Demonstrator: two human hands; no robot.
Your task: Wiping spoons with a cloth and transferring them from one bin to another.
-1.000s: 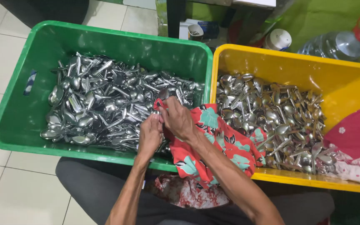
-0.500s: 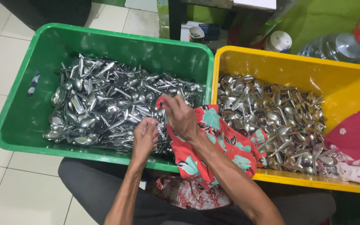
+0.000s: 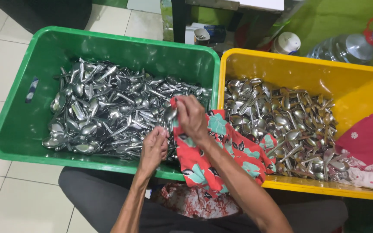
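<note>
Right hand now higher, spoon raised

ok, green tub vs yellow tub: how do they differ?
The green tub sits left, the yellow tub right. Both hands work over the green one; the floral cloth drapes from it across the yellow tub's near rim. A red dotted cloth overlaps only the yellow. Both hold piled metal spoons.

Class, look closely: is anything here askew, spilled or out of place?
Nothing is spilled. One oddity: the red floral cloth drapes across the rims of the green bin and yellow bin, trailing onto the spoons.
</note>
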